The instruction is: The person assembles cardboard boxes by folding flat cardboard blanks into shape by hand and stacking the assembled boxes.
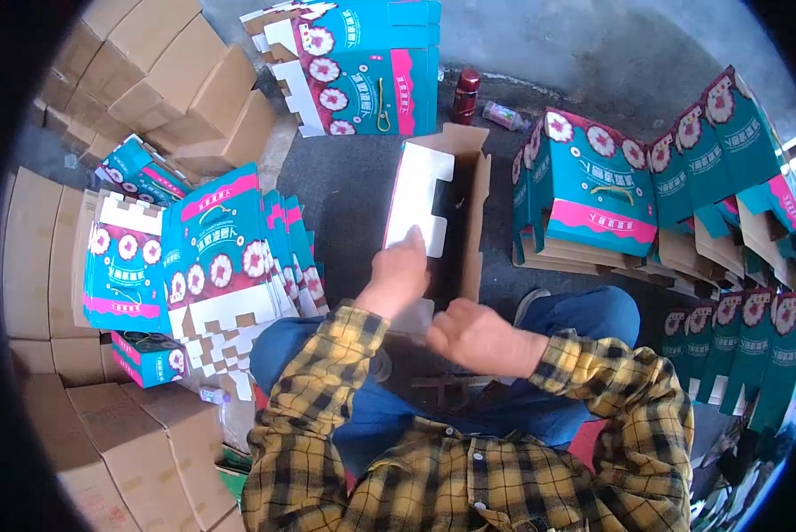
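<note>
A carton (474, 222) stands with its top facing me between my knees; its inside is brown and a white notched flap (420, 191) lies along its left side. My left hand (398, 277) rests on the lower part of that flap, index finger stretched forward and the other fingers partly blurred. Close by, my right hand (482, 337) is curled at the carton's near right corner. Its fingers are bent inward, and what they hold, if anything, is hidden.
Flat printed teal cartons (216, 244) lean in a stack at left, with brown boxes (163, 80) behind them. Folded teal cartons (597, 182) stand at right. A printed carton sheet (358, 71), a dark red flask (466, 96) and a small bottle (504, 115) are at the back.
</note>
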The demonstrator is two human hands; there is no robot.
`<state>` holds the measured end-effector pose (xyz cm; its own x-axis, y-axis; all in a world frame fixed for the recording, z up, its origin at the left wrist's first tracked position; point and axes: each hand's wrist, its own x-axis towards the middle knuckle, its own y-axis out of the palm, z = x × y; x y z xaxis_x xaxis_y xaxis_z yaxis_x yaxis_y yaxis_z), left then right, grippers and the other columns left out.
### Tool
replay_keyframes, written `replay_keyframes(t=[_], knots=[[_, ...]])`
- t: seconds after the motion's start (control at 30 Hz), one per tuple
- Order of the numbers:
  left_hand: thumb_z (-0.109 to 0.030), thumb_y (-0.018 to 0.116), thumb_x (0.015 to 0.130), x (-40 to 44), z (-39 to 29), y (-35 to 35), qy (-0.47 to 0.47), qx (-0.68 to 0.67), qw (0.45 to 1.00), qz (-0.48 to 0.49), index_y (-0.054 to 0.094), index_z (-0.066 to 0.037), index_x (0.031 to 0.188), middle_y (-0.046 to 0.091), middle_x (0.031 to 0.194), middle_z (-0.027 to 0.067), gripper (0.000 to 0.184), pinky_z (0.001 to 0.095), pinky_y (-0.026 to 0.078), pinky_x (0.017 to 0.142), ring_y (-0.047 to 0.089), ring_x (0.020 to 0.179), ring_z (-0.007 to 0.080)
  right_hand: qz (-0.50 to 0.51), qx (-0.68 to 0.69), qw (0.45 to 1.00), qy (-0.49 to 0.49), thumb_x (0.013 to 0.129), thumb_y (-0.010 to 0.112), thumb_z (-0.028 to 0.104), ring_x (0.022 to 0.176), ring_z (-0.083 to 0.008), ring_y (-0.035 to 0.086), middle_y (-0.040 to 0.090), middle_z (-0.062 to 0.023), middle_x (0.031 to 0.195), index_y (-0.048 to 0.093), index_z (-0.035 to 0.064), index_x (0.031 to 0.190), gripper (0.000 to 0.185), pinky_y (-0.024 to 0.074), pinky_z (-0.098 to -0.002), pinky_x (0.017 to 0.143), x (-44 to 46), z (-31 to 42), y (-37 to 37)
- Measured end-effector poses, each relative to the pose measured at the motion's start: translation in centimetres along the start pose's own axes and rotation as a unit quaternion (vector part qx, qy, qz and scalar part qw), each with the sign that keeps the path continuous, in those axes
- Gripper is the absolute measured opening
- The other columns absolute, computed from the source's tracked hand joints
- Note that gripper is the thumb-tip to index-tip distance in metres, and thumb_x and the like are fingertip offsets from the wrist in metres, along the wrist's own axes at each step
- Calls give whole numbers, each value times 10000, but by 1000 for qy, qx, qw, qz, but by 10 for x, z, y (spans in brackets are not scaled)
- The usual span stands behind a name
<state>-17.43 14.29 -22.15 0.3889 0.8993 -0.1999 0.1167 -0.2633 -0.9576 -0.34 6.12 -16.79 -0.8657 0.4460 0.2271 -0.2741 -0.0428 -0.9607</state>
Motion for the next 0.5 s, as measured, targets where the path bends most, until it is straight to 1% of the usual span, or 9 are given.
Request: replay_keyframes(t=[0.03, 0.1, 0.13, 0.2, 0.23, 0.27, 0.4, 0.47, 0.5], knots=[[-339, 677, 794, -3, 0, -6, 0, 1, 1000, 1, 314, 125, 1354, 650, 908, 239, 813, 453, 545, 711, 663, 803, 385, -6, -17, 1000, 19, 750, 570, 143, 646, -189, 553, 522, -34, 717, 519, 66, 794, 102, 435, -317, 591, 1, -3, -1], [-318, 620, 859, -9, -3, -21, -6, -47, 999, 9, 386, 81, 1316, 641, 932, 256, 649, 452, 543, 711, 658, 808, 395, -12, -34, 998, 44, 755, 579, 134, 642, -180, 567, 547, -45, 730, 535, 59, 805, 100, 440, -311, 586, 4, -9, -1], [-318, 620, 859, -12, -2, -22, -2, -46, 999, 12, 386, 81, 1316, 641, 932, 256, 649, 452, 543, 711, 658, 808, 395, 12, -86, 993, 86, 758, 582, 137, 650, -179, 572, 559, -42, 737, 547, 54, 820, 109, 444, -311, 591, 5, -12, 0], [-289, 565, 903, -20, -3, -22, 2, -109, 993, -52, 451, 51, 1263, 633, 939, 275, 508, 442, 542, 705, 657, 809, 395, 36, -138, 980, 137, 761, 585, 139, 658, -177, 577, 571, -40, 745, 559, 50, 836, 120, 449, -312, 596, 7, -22, 6], [-230, 554, 903, -26, -9, -23, -11, -107, 990, -89, 499, 28, 1222, 621, 937, 243, 414, 429, 537, 701, 647, 813, 380, 56, -149, 977, 143, 766, 589, 145, 672, -176, 583, 583, -42, 752, 570, 46, 849, 131, 449, -307, 601, 8, -29, 10], [-230, 554, 903, -31, -14, -20, -5, -106, 991, -86, 499, 28, 1222, 621, 937, 243, 414, 429, 537, 701, 647, 813, 380, 77, -159, 973, 147, 770, 593, 151, 685, -176, 589, 595, -44, 759, 581, 43, 862, 142, 448, -302, 606, 8, -32, 14], [-13, 613, 773, -56, -39, -8, 112, -162, 951, -238, 523, -12, 1070, 560, 925, 156, 310, 409, 506, 664, 606, 784, 347, 120, -149, 968, 162, 765, 614, 177, 729, -189, 597, 608, -62, 774, 634, 59, 825, 134, 452, -307, 638, 17, -31, 13], [-6, 641, 748, -62, -48, -6, 92, -232, 937, -244, 469, -8, 1095, 544, 912, 138, 387, 371, 492, 643, 592, 729, 298, 142, -159, 962, 169, 760, 623, 185, 761, -196, 596, 608, -64, 793, 653, 68, 811, 131, 452, -309, 647, 19, -31, 10], [-6, 641, 748, -65, -50, -3, 93, -232, 937, -243, 469, -8, 1095, 544, 912, 138, 387, 371, 492, 643, 592, 729, 298, 114, -151, 965, 183, 758, 627, 189, 776, -198, 594, 609, -64, 802, 655, 69, 811, 134, 450, -309, 651, 20, -31, 10]])
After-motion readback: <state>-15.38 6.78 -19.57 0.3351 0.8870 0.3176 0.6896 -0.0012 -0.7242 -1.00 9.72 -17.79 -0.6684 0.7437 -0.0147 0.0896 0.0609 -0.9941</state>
